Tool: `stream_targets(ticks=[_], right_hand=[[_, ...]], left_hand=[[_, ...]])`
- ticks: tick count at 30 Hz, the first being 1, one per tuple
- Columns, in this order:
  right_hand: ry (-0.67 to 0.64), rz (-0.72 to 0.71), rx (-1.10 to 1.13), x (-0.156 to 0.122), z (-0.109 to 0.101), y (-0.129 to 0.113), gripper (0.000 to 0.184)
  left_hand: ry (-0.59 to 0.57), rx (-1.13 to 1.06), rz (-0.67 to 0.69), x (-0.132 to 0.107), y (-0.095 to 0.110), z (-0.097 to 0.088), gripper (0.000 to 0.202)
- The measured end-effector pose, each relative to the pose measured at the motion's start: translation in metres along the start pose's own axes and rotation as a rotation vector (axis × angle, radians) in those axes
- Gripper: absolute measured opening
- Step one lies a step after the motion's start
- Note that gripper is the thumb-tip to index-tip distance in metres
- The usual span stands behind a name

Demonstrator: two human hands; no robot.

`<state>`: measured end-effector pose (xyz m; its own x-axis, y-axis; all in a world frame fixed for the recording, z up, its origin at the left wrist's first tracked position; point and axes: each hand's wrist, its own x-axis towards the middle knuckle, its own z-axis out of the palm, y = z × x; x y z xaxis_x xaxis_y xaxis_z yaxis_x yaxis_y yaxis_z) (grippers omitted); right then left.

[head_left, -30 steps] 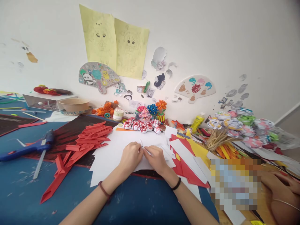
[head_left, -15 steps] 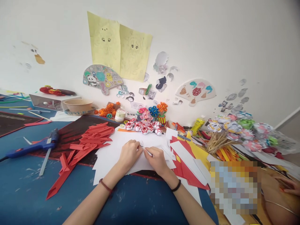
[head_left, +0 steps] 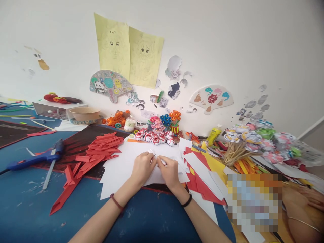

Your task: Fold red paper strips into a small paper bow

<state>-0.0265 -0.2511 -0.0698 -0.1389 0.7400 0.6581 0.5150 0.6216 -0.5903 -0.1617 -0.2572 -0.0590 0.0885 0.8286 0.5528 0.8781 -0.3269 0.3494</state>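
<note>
My left hand (head_left: pixel 143 167) and my right hand (head_left: pixel 169 171) meet above a stack of white paper sheets (head_left: pixel 115 170). Both have their fingers closed in a pinch, tips nearly touching, on a small piece of white paper (head_left: pixel 151 151). Most of that piece is hidden behind the fingers. Left of the stack lies a heap of folded red paper strips (head_left: pixel 102 150). Red-and-white paper flowers (head_left: pixel 158 138) sit just beyond the sheets. To the right of my right hand are red paper sheets (head_left: pixel 199 185) with white strips on top.
A blue glue gun (head_left: pixel 52 157) lies on the left of the blue table. Behind it stands a bowl (head_left: pixel 84 114). A yellow bottle (head_left: pixel 214 135) and paper flowers on sticks (head_left: pixel 249 135) are at right. Another person's arm (head_left: pixel 301 212) rests at the right edge.
My hands have turned slightly and the fingertips have shifted a little up and away, still pinching. The other person's hand at the right has moved slightly.
</note>
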Motion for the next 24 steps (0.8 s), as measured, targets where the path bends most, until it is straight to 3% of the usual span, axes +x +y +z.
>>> stream_targets(ticks=[6, 13, 21, 24], right_hand=[[0.035, 0.25, 0.207, 0.002, 0.0, 0.0, 0.035], [-0.057, 0.42, 0.439, 0.006, -0.003, 0.008, 0.036], [-0.146, 0.439, 0.561, 0.002, -0.012, 0.004, 0.038], [-0.064, 0.444, 0.561, 0.004, -0.012, 0.006, 0.037]], left_hand=[[0.021, 0.019, 0.051, 0.001, 0.0, 0.013, 0.02], [0.006, 0.108, 0.109, 0.004, -0.006, 0.012, 0.019], [0.047, 0.137, 0.049, 0.013, -0.029, -0.011, 0.024], [-0.002, 0.006, 0.085, 0.012, -0.025, -0.014, 0.023]])
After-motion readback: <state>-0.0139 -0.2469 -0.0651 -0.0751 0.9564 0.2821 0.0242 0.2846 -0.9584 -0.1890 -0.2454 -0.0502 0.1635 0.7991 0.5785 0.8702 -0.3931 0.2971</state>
